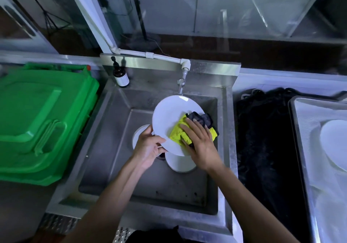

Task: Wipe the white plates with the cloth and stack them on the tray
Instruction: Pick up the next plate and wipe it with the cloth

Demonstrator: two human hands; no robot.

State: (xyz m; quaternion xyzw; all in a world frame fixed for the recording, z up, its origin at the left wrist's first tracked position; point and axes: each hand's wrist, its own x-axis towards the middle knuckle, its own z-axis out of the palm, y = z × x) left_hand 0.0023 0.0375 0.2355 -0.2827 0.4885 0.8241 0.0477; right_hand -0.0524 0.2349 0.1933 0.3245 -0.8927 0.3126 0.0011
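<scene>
Both hands work over the sink [116, 149]: my left hand [148, 149] grips the tilted white plate [169, 117] by its near-left rim, my right hand [201, 145] presses the cloth [178, 134] flat on its face. Off right lies the tray [300, 130], nearer my right hand, seemingly holding plates already.

Both my bare forearms reach forward and converge. My left hand [150, 147] curls, thumb on top, gripping the plate [169, 115] rim. My right hand [201, 145] lies palm-down, fingers spread, pressing the cloth [177, 133].
</scene>
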